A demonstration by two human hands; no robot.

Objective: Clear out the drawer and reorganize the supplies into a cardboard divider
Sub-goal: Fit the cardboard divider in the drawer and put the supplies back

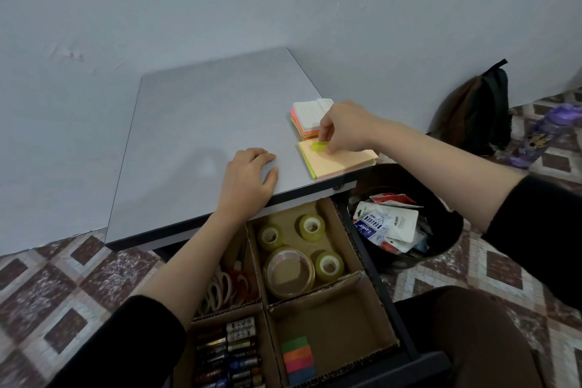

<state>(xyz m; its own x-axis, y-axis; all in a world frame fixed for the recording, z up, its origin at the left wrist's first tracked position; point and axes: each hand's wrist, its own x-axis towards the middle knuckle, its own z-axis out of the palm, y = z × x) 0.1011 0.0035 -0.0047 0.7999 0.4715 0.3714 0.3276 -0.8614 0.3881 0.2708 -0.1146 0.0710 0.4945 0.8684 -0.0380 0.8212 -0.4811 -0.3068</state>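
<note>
Batteries [233,356] and flags [297,359] already sorted in divider [371,353]; notes not yet in.
Right hand [345,127] grip: narrow pinch on yellow tab [320,147] atop orange pad [340,162] at desk [195,123] edge, likely to gather it; neon stack [310,118] just behind. Left hand [248,179] rests on desk, holding nothing, probably for balance.

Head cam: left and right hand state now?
Left hand: open, resting on the desk, holding nothing.
Right hand: pinching a small yellow-green tab above the orange sticky pad.

desk top [195,123] left side bare; sticky pads [338,161] crowd rt edge.
</note>
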